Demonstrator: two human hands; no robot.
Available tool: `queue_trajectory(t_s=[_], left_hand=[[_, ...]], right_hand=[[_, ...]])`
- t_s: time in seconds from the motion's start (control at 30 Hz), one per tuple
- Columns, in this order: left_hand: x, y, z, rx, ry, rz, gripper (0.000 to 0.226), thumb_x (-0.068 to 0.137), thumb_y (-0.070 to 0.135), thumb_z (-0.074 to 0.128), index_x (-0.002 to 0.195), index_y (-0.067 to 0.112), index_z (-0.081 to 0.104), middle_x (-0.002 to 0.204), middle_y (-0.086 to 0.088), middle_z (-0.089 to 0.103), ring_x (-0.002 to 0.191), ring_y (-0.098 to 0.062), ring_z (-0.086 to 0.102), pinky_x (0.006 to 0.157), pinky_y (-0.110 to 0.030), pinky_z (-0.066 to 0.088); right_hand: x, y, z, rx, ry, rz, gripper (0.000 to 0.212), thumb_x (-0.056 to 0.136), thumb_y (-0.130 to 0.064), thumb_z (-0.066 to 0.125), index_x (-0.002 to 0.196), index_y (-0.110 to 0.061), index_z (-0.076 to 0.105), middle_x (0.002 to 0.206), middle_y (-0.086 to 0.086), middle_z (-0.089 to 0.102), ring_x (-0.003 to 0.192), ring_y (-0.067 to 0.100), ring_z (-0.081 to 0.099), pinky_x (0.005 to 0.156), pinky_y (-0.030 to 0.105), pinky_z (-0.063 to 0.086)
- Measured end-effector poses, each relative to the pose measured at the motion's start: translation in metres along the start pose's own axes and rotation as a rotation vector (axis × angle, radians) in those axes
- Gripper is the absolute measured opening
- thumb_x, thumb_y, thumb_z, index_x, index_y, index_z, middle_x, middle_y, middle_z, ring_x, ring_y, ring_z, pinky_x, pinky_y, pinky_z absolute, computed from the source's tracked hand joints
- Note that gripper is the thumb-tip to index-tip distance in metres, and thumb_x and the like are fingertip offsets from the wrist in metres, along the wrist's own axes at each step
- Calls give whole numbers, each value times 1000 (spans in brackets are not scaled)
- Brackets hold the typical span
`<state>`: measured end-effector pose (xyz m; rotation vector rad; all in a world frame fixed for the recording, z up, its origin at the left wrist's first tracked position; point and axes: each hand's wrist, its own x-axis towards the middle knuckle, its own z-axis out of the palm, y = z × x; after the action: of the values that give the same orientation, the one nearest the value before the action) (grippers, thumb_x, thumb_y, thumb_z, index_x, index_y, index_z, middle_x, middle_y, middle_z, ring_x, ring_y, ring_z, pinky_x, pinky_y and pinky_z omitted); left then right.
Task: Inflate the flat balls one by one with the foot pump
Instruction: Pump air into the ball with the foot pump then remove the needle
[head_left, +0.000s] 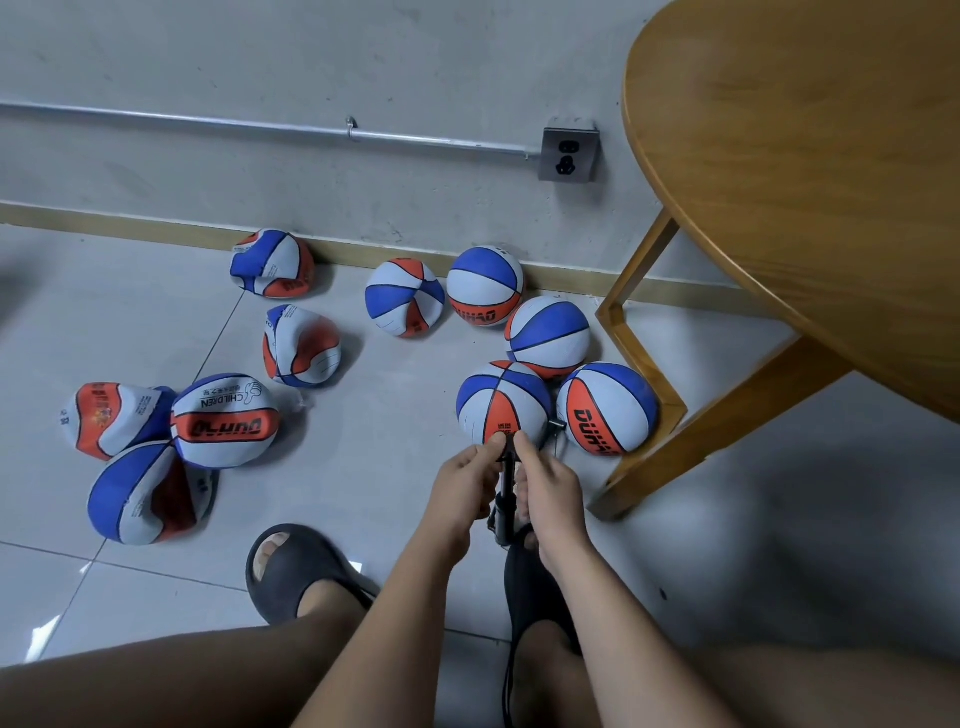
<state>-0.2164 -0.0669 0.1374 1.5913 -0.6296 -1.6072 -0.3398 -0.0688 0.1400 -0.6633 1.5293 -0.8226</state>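
Two-handed hold: grips handle of foot pump (505, 506) with left hand (465, 483) and right hand (553, 493), fingers (525, 448) curled round it either side, presumably for a straight, balanced stroke. Has ball in work (503, 402) just beyond fingers. Leaves flat balls (226, 418) well left of fingers, apparently queued; round balls (485, 286) beyond and right.

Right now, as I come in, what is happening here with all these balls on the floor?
A person is bent over the floor, inflating balls. The left hand and right hand hold the top of the black pump against a round ball. Four other full balls sit around it near the table. Five flat balls lie to the left, not yet pumped.
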Motion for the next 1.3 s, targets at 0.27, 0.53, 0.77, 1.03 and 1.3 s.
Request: queue_trajectory(t_s=[0.27,0.53,0.77,1.03,1.3], left_hand=[[-2,-29,0,76,6,-90,50,96,61,69,88,13,59,63,7,48,51,-11,37,49,-25,28],[2,-73,-17,228,76,-189,51,97,61,67,88,12,62,67,3,50,54,-13,38,51,-25,32],[7,-74,-11,291,85,-158,43,99,53,68,82,14,61,69,3,58,62,-15,47,60,-29,38],[-2,-6,9,90,94,13,38,102,43,66,80,14,55,61,6,48,52,-12,41,49,-23,35],[-2,2,7,62,25,26,41,101,47,69,85,13,53,65,3,45,54,-13,37,50,-25,31]], right_hand=[[7,39,-11,-100,-3,70,63,95,-72,63,72,-13,58,54,6,50,48,19,46,53,32,39],[14,84,-17,-411,3,65,63,81,-88,52,75,-26,62,60,1,61,60,24,55,61,40,45],[14,78,-17,-391,-7,102,57,87,-74,57,81,-18,64,62,2,59,60,25,52,61,40,44],[4,13,3,-103,8,-28,53,99,-58,62,82,-8,65,59,3,56,55,22,51,57,37,43],[-2,2,4,-12,-23,-83,52,101,-56,67,65,-20,55,59,4,43,50,19,41,47,29,38]])
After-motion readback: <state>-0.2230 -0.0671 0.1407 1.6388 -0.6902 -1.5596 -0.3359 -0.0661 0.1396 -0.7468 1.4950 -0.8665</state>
